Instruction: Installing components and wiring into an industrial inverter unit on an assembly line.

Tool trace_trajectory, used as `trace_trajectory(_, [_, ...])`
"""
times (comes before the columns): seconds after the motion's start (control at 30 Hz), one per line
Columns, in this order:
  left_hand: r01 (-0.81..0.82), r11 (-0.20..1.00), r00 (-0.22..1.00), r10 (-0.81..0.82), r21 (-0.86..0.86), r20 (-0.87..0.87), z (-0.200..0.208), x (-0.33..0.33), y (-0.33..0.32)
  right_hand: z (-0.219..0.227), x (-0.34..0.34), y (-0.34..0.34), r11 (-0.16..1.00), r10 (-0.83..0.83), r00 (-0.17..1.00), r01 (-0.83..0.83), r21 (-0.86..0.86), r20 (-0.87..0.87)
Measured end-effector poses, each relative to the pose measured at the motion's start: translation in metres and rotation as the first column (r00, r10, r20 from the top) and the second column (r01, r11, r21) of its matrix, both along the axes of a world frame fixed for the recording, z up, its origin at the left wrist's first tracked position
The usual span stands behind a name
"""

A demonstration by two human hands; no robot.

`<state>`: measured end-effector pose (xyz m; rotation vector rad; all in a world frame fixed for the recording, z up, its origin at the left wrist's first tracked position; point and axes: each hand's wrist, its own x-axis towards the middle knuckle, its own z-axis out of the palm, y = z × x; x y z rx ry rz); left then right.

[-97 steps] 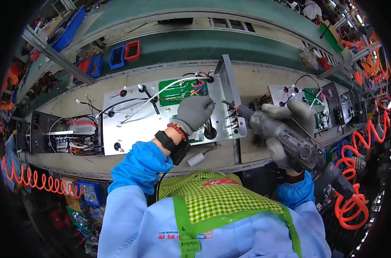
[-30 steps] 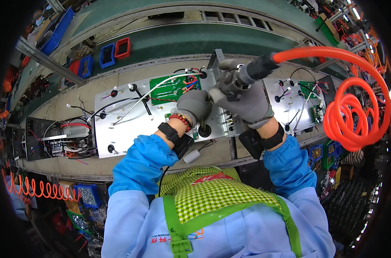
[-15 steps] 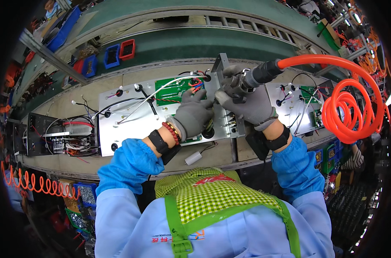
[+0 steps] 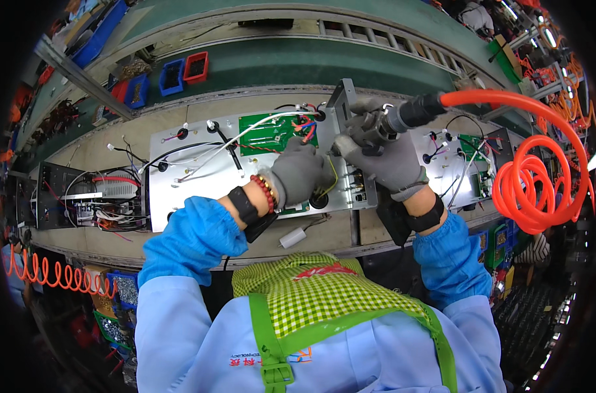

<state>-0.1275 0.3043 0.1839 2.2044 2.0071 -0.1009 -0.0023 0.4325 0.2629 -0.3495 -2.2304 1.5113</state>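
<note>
My right hand [image 4: 386, 160], in a grey glove, is wrapped round an air screwdriver [image 4: 371, 128] with an orange hose [image 4: 501, 98] at its back end. The tool lies sideways at the upright end bracket of a metal chassis plate [image 4: 190, 160], its tip toward the left. Just left of the tip, my gloved left hand [image 4: 301, 171] is closed with its fingers bent down; what they pinch is hidden. A yellow wire [image 4: 334, 180] loops beside those fingertips. Behind the hand lies a green circuit board [image 4: 262, 136] with red and blue wires [image 4: 306, 126] at its right end.
To the left stands an open black housing [image 4: 58, 196] full of wires. Another wired plate [image 4: 442, 167] is at the right, near the coiled hose [image 4: 534, 183]. A white cylindrical part [image 4: 292, 238] lies at the near edge. Blue [image 4: 171, 77] and red bins [image 4: 195, 67] sit at the back.
My right hand and the screwdriver have shifted slightly right. My left hand has moved a little, its fingers now bent lower by the bracket, and the yellow wire shows more.
</note>
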Motion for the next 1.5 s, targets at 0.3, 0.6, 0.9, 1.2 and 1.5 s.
trace_trajectory(0.3, [-0.055,0.951,0.998,0.060,0.303,-0.007,0.002,0.019,-0.019,-0.005,-0.003,0.007,0.995,-0.045,0.999,0.044,0.091,0.012])
trace_trajectory(0.6, [0.038,0.993,0.999,-0.042,0.109,0.033,-0.008,0.028,-0.010,0.005,-0.011,0.009,0.991,-0.086,0.985,0.069,0.115,0.148])
trace_trajectory(0.9, [-0.070,0.916,0.998,0.063,0.395,0.032,-0.041,0.028,-0.018,0.002,-0.012,0.011,0.992,-0.083,0.989,0.070,0.106,0.122])
trace_trajectory(1.2, [-0.030,0.996,0.999,0.029,0.087,0.022,-0.024,0.027,-0.010,-0.007,-0.012,0.015,0.994,-0.080,0.997,0.079,0.071,0.014])
trace_trajectory(1.5, [-0.021,0.995,1.000,0.019,0.102,0.019,-0.025,0.024,-0.011,-0.007,-0.011,0.013,0.996,-0.041,0.997,0.036,0.076,0.065])
